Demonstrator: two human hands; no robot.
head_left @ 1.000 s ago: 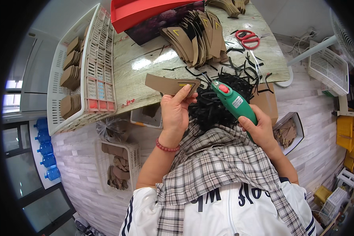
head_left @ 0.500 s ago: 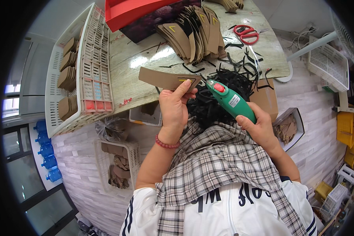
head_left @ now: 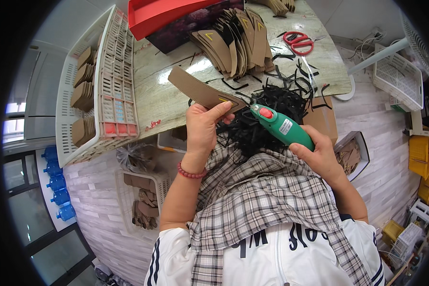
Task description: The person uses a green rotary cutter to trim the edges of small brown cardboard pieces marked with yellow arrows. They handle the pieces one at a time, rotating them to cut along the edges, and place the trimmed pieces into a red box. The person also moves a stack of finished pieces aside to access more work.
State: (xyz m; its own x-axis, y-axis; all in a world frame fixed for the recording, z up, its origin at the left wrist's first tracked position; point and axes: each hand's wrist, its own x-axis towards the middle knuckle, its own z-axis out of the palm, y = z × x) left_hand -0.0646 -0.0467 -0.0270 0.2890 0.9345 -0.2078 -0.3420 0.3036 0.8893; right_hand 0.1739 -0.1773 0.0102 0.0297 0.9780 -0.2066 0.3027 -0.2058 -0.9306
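A brown strap-like piece (head_left: 194, 87), pointed at its right end with a yellow V mark and stitched edges, is pinched between the thumb and fingers of my left hand (head_left: 205, 125). My right hand (head_left: 320, 150) is wrapped round a green handheld power cutter (head_left: 291, 129) with a red switch. Its small metal tip is at the pointed end of the piece; I cannot tell if they touch. Below both lies a tangled heap of black trimmings (head_left: 281, 101). Farther back on the table, a fanned stack of similar brown pieces (head_left: 243, 47) rests, some with yellow marks.
Red-handled scissors (head_left: 298, 43) lie on the table (head_left: 171, 71) at the right. A red box (head_left: 162, 16) stands at the back. A white crate (head_left: 117, 81) with brown stacks borders the table's left. Another crate (head_left: 164, 183) and a bin (head_left: 361, 148) hold brown pieces below.
The brown piece has tilted, its left end rising and its pointed end dropping slightly. My left hand has moved a little left and down. My right hand and the cutter have shifted slightly right and down.
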